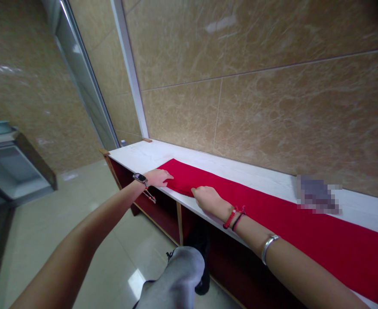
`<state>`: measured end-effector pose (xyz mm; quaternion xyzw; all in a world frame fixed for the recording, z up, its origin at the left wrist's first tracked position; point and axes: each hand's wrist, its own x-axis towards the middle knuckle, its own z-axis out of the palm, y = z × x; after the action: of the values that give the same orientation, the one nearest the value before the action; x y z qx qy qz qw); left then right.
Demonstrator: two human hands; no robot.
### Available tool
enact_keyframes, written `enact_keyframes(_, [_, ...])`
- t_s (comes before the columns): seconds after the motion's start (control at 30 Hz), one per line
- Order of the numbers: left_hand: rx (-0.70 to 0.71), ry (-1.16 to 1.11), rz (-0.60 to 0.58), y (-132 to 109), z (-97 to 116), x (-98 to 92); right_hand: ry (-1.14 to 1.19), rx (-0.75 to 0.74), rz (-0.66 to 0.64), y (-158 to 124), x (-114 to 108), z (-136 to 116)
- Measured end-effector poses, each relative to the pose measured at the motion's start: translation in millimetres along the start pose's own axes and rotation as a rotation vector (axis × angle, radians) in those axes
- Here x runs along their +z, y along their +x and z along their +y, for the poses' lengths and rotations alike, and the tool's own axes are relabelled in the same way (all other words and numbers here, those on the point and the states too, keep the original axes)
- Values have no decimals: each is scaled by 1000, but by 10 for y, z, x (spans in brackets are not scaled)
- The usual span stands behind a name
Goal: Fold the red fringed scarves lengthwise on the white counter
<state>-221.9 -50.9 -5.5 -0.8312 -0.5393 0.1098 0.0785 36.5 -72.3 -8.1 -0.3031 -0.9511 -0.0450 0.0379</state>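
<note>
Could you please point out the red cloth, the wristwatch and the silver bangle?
Red cloth [288,224], head view: on its flat middle stretch.
Wristwatch [139,177], head view: on its dark screen.
Silver bangle [266,248], head view: on its curved band.

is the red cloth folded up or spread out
Spread out: the red cloth lies in a long, flat strip along the white top. I cannot tell whether it is doubled.

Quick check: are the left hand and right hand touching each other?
Apart. The head view shows a strip of red cloth between the left hand's fingertips and the right hand.
</note>
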Motion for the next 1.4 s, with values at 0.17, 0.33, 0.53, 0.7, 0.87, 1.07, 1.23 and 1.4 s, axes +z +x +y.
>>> enact_keyframes(0.17, [78, -28, 63, 8, 149, -41, 15, 67, -18, -10, -21, 12])
enact_keyframes(0.33, [101, 34, 95, 51, 294, -58, 11, 67, 14, 6, 18, 30])
enact_keyframes(0.53, [-6, 126, 155, -7, 206, -76, 68, 64, 130, -35, 83, 47])
enact_keyframes(0.7, [-27, 89, 189, -235, 55, -38, 99, -122, 185, -141, 206, 92])
enact_keyframes(0.87, [-42, -65, 153, -328, -4, 130, 80, -229, 125, -158, 285, 90])
enact_keyframes(1.07, [-80, -85, 134, -83, -113, 161, 193, 25, 95, -122, 279, 157])
enact_keyframes(1.23, [-173, -63, 149, 200, -165, 161, 182, 22, 117, 2, 312, 248])
enact_keyframes(1.4, [-282, -43, 289, 111, -199, 89, 214, 65, 181, 39, 282, 263])
